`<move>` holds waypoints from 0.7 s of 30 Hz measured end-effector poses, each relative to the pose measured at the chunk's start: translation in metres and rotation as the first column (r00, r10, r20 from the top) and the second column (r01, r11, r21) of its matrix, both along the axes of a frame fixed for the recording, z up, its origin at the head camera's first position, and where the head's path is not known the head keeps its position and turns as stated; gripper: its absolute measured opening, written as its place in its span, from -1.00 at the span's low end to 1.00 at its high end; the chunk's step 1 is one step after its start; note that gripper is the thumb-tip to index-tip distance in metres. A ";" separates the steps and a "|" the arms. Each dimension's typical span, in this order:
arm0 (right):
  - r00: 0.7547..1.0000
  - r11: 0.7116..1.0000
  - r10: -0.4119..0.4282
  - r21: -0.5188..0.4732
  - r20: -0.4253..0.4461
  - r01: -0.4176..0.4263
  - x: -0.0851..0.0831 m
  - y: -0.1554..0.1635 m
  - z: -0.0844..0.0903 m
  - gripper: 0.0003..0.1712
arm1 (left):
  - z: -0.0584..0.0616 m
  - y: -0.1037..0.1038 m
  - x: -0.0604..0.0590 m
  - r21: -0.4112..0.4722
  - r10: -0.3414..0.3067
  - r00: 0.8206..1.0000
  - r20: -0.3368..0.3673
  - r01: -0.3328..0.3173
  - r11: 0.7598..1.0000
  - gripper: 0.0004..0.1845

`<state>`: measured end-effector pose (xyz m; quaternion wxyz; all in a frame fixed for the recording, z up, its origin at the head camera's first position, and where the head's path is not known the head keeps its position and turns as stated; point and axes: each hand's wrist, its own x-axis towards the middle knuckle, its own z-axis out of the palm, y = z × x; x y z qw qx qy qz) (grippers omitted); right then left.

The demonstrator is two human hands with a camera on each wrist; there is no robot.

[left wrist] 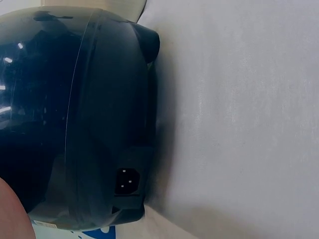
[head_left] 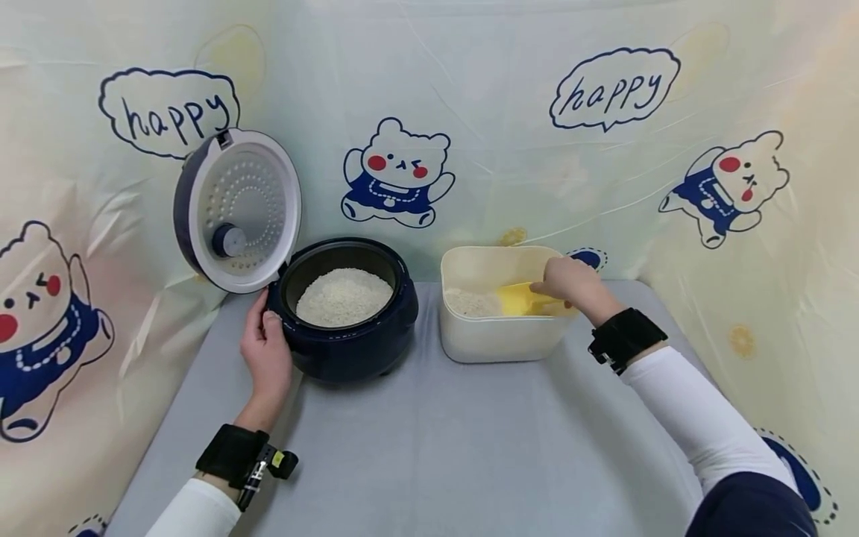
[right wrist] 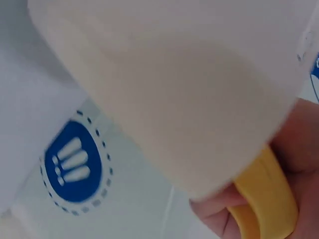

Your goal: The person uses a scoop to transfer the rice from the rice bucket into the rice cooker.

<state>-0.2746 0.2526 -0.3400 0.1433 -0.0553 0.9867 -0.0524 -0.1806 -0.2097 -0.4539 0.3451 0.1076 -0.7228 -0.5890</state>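
Head view: a dark blue rice cooker (head_left: 345, 313) stands at 11 o'clock on the grey table (head_left: 429, 447), its lid (head_left: 238, 209) raised upright and its pot holding a mound of white rice (head_left: 344, 296); the left hand (head_left: 266, 350) rests against the cooker's wall at its 9 o'clock side, fingers laid together along the curve, steadying rather than gripping; at 1 o'clock a cream plastic container (head_left: 496, 328) holds more rice at its 9 o'clock end; the right hand (head_left: 570, 283) reaches over the container's rim, fingers curled round the handle of a yellow scoop (head_left: 520, 298) lying inside; the scoop looks light, rigid and smooth, best taken by its handle and kept level, since loose grains spill readily; a bear-printed curtain (head_left: 403, 179) forms the backdrop.
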 end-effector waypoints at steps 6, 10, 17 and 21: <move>0.998 0.991 0.013 -0.137 0.054 -0.006 -0.004 -0.005 -0.005 -0.56 | 0.003 0.003 0.000 -0.002 -0.002 1.000 0.011 0.002 1.000 -0.51; 0.995 0.984 0.029 -0.178 0.091 -0.012 -0.009 -0.005 -0.015 -0.54 | 0.004 0.003 0.001 0.008 -0.005 1.000 0.021 0.005 1.000 -0.51; 0.981 0.962 0.077 -0.271 0.178 -0.026 -0.016 0.002 -0.030 -0.44 | 0.001 0.003 0.000 -0.003 -0.004 1.000 0.022 0.004 1.000 -0.52; 0.975 0.947 0.062 -0.322 0.211 0.010 -0.018 0.005 -0.036 -0.46 | 0.000 0.002 0.001 -0.004 0.006 1.000 0.021 -0.006 1.000 -0.52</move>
